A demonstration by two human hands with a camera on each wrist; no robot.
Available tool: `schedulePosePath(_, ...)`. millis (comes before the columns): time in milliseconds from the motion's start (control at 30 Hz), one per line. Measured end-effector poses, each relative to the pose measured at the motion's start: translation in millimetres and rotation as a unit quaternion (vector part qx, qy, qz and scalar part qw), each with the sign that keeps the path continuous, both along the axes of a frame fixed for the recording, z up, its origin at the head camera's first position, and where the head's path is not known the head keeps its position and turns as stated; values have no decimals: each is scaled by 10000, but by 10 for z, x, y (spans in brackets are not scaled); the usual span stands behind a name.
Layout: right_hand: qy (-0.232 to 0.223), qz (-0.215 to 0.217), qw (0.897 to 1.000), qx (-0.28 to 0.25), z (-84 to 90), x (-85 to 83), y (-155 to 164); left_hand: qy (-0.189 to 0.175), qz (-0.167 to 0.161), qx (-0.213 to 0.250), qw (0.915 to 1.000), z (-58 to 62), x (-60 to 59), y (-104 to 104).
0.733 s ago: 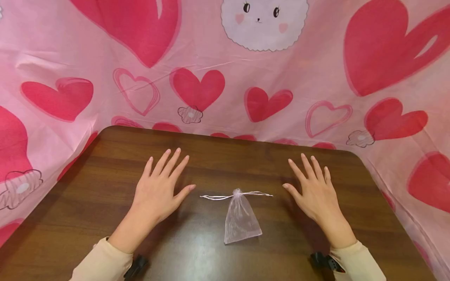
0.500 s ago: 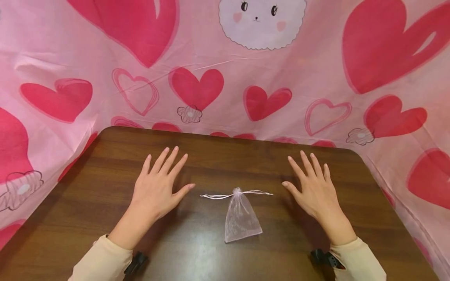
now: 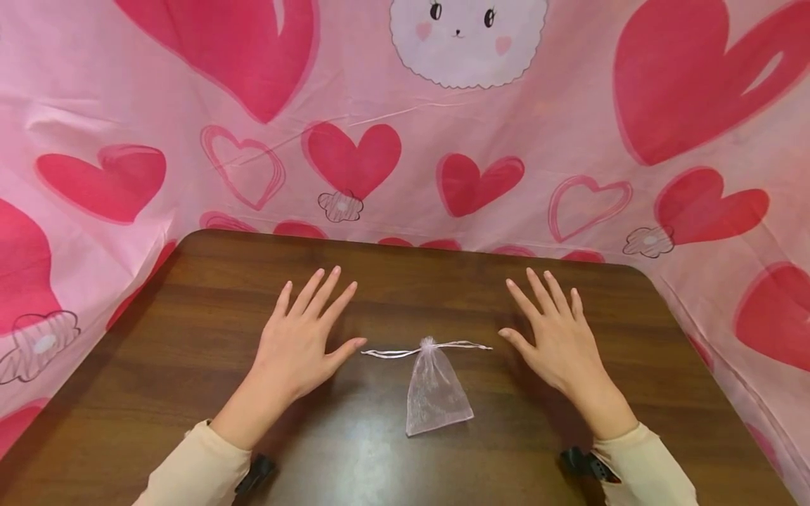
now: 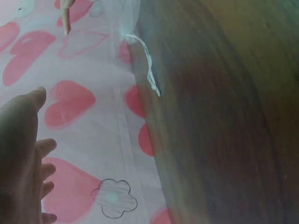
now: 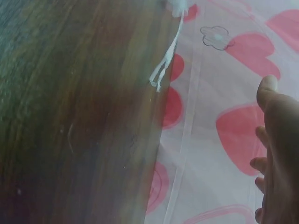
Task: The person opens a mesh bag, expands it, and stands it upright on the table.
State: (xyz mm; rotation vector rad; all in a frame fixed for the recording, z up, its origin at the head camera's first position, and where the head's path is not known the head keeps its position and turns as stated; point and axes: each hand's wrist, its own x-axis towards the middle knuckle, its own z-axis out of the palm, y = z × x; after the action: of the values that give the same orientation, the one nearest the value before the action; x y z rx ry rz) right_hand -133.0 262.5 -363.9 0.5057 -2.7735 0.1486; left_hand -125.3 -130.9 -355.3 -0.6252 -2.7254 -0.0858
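A small sheer pink drawstring pouch [image 3: 436, 390] lies flat on the dark wooden table [image 3: 405, 281], its gathered neck pointing away from me. Its white drawstring [image 3: 395, 352] runs out to both sides. My left hand [image 3: 304, 341] lies flat on the table to the left of the pouch, fingers straight and spread, thumb tip close to the string's left end. My right hand [image 3: 550, 337] lies flat to the right, thumb close to the string's right end. The left wrist view shows the string's end [image 4: 150, 79] and part of the hand [image 4: 23, 158]; the right wrist view shows the other string end [image 5: 161, 74].
A pink cloth with red hearts and a white cartoon animal [image 3: 468, 42] hangs behind and around the table. The table's rounded far corners [image 3: 633, 270] meet the cloth. Cream sleeves [image 3: 196, 467] cover both forearms.
Both hands have slid slightly inward toward the pouch, staying flat. The pouch has not moved.
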Motion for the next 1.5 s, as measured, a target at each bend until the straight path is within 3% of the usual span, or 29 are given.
schedulePosePath(433, 75, 432, 9986, 280, -15, -36, -165, -398, -495, -12, 9980, -92, -21, 205)
schedulePosePath(833, 33, 745, 9969, 238, -41, -30, -324, -448, -809, -106, 9957, -186, -80, 314)
schedulePosePath(1033, 45, 989, 9948, 245, -48, -48, -417, -575, -1118, 48, 9921, -231, -133, 336)
schedulePosePath(1200, 159, 1256, 9918, 187, -51, -59, -483, -844, -1362, 203, 9869, -246, -184, 350)
schedulePosePath(1500, 69, 1412, 9899, -48, -71, -64, -630, -1631, -1497, 755, 9723, -251, -265, 423)
